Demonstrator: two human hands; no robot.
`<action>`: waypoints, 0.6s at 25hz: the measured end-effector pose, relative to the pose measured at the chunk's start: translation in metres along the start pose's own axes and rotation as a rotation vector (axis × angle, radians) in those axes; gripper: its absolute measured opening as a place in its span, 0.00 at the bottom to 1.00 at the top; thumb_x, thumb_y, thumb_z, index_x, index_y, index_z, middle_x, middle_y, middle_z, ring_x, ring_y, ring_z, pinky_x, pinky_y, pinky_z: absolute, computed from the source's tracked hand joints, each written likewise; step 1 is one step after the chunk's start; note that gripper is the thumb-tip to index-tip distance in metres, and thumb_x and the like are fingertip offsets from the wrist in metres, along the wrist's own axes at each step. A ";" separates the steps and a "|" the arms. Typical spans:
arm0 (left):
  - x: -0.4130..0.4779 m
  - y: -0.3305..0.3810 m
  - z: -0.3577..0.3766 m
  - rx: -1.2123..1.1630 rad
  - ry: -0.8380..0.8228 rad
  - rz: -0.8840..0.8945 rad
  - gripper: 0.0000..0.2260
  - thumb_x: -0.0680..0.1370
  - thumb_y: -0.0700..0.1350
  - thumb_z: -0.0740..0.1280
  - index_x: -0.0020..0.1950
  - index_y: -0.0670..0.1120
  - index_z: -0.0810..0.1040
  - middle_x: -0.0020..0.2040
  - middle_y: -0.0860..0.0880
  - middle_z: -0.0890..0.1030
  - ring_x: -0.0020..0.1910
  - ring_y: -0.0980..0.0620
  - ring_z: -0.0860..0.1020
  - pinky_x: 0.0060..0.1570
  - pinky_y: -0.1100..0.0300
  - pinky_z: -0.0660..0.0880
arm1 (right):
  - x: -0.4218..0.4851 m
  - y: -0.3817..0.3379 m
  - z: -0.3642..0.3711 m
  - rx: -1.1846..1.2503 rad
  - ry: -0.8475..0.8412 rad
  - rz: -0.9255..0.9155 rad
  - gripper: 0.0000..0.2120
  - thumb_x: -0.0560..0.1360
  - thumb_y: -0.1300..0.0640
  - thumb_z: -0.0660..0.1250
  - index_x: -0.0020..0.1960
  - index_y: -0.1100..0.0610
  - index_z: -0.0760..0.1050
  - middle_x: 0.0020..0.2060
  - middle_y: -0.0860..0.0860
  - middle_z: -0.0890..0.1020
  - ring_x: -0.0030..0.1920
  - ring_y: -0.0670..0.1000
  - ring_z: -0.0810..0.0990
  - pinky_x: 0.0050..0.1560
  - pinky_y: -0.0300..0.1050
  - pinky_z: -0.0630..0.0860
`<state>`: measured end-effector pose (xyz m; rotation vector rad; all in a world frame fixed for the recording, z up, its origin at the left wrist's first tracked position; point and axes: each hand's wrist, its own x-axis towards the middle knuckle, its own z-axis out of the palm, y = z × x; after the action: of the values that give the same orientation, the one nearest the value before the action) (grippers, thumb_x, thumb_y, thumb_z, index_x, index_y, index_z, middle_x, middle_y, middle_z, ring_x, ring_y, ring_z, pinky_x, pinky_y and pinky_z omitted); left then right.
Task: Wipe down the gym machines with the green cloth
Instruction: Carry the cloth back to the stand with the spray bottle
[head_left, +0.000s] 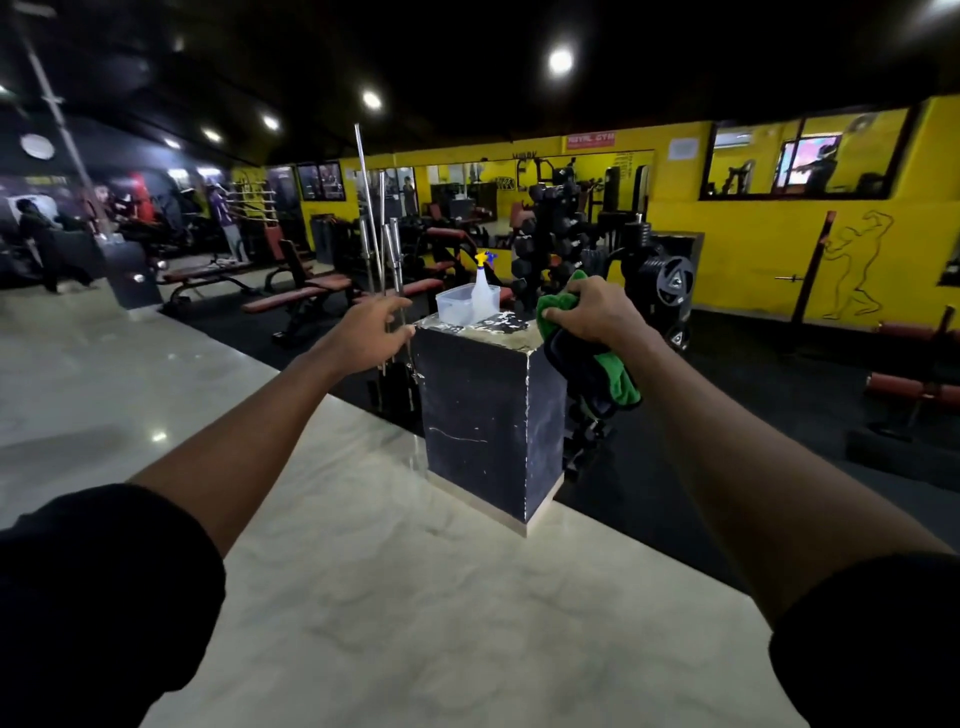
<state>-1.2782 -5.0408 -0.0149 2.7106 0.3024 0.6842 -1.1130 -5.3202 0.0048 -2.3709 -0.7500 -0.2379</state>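
As far as this single view lets me judge, I log the job as at its outset: cloth in hand, no wiping contact with any machine visible.

Item, green cloth (615, 376): bunched in my right hand (592, 312), part of it poking out above the thumb, the rest hanging below the wrist. Something dark hangs with it under the hand; I cannot tell whether that is a second cloth or part of the equipment behind.

Item, right hand: clenched around the green cloth, held just beside the right edge of the black pedestal (488, 415), not touching it as far as I can see.

Item, left hand (374, 332): fingers loosely spread, grasping nothing, reaching toward the pedestal's near-left top corner; contact with the corner cannot be confirmed.

Item, spray bottle (483, 291): upright on the pedestal top, with a yellow and blue trigger head. It stands at, possibly inside, a clear plastic tub (457, 306); which, I cannot say.

Item, upright steel bars (387, 244): racked behind my left hand.

Item, benches (306, 293), dumbbell rack (556, 244) and plate-loaded machine (665, 275): all beyond the pedestal on the dark matting, well apart from the cloth.

Outstanding, in my estimate: everything. I would expect the bottle to be wanted first, then each machine in turn.
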 end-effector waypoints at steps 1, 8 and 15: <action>0.010 -0.005 0.003 0.005 -0.016 0.005 0.21 0.80 0.48 0.68 0.72 0.45 0.72 0.67 0.43 0.75 0.63 0.45 0.77 0.60 0.56 0.72 | 0.010 0.001 0.006 -0.004 -0.012 0.002 0.18 0.73 0.42 0.73 0.53 0.55 0.78 0.45 0.54 0.80 0.49 0.57 0.81 0.48 0.50 0.78; 0.174 -0.093 0.051 0.023 -0.035 0.018 0.21 0.79 0.51 0.67 0.72 0.49 0.72 0.68 0.46 0.75 0.64 0.48 0.76 0.62 0.52 0.74 | 0.196 0.027 0.076 0.020 0.042 -0.028 0.19 0.74 0.42 0.72 0.58 0.55 0.80 0.51 0.55 0.81 0.53 0.57 0.79 0.48 0.48 0.75; 0.314 -0.192 0.079 0.050 -0.060 0.007 0.24 0.77 0.56 0.65 0.72 0.50 0.72 0.68 0.47 0.75 0.63 0.49 0.76 0.61 0.49 0.75 | 0.354 0.018 0.148 0.066 0.039 -0.025 0.18 0.74 0.45 0.73 0.55 0.58 0.80 0.49 0.57 0.82 0.54 0.59 0.80 0.54 0.52 0.77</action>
<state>-0.9922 -4.7961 -0.0176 2.7754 0.2988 0.6036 -0.8144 -5.0781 0.0009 -2.2890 -0.7581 -0.2656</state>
